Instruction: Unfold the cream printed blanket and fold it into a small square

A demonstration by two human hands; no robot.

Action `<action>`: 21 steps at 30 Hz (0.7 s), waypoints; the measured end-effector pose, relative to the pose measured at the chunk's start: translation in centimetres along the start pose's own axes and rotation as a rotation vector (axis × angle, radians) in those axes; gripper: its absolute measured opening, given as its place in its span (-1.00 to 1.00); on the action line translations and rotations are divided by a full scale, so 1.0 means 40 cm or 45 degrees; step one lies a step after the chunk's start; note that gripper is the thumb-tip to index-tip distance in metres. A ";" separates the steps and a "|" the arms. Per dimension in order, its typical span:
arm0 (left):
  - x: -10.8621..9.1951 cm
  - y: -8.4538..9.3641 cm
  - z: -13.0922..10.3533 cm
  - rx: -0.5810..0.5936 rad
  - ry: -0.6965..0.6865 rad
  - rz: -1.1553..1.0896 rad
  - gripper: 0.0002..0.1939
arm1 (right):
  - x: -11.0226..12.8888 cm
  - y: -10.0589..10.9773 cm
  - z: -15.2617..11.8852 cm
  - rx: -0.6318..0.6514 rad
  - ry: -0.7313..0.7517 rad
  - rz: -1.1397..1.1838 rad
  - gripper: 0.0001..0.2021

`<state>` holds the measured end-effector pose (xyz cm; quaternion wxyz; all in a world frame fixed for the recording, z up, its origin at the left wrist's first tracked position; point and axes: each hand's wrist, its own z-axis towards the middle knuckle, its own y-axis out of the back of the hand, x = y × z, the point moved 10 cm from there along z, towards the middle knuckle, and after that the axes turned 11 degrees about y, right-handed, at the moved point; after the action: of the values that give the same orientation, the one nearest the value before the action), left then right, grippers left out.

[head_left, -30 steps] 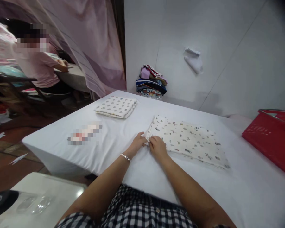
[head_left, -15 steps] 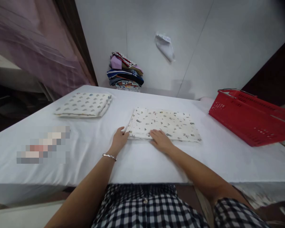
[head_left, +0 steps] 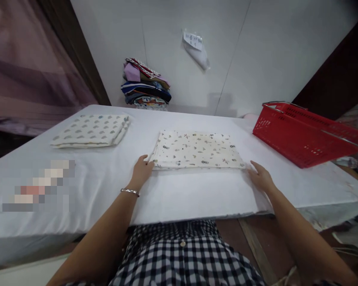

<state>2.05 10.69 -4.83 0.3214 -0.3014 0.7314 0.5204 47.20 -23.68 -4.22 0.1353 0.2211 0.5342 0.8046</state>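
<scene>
A folded cream cloth with small dark and olive prints [head_left: 197, 151] lies flat on the white-covered table [head_left: 191, 194]. At its near left corner is my left hand [head_left: 142, 169], a bracelet on the wrist, thumb and fingers closed round the cloth's edge. My right hand [head_left: 261, 176] rests by the near right corner, fingers apart, with nothing held in them. Farther left lies another folded cream cloth with grey cloud-like prints [head_left: 91, 130], touched by neither hand.
A red plastic basket [head_left: 307, 133] with metal handles stands at the right. Several folded fabrics [head_left: 146, 87] are stacked by the back wall. A pixelated patch [head_left: 38, 186] hides something on the left. A plastic sleeve with paper [head_left: 195, 49] hangs on the wall.
My right hand has moved right, from the middle of the cloth's near edge to its right corner. My left hand stays at the left corner. The view has shifted slightly.
</scene>
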 end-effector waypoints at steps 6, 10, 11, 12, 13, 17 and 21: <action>0.004 0.005 0.003 -0.006 0.056 -0.189 -0.42 | 0.176 -0.036 0.024 0.132 0.499 -0.132 -0.53; -0.041 0.033 -0.006 -0.161 -0.185 -0.084 -0.50 | 0.192 -0.062 0.042 0.251 0.574 -0.212 -0.57; -0.056 0.039 -0.011 -0.195 -0.256 -0.062 -0.52 | 0.189 -0.066 0.046 0.280 0.587 -0.235 -0.57; -0.070 0.044 -0.016 -0.218 -0.322 -0.055 -0.55 | 0.186 -0.070 0.050 0.310 0.598 -0.262 -0.57; -0.083 0.047 -0.020 -0.228 -0.380 -0.064 -0.57 | 0.183 -0.073 0.053 0.339 0.608 -0.292 -0.57; -0.110 0.047 -0.025 -0.163 -0.483 -0.172 -0.63 | 0.191 -0.079 0.065 0.405 0.692 -0.402 -0.57; -0.109 0.056 -0.013 -0.088 -0.353 -0.336 -0.69 | 0.214 -0.083 0.075 0.434 0.765 -0.477 -0.55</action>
<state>2.89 11.29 -0.01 0.4740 -0.3310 0.6161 0.5349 41.24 -16.09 -4.47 0.0787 -0.1065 0.7072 0.6946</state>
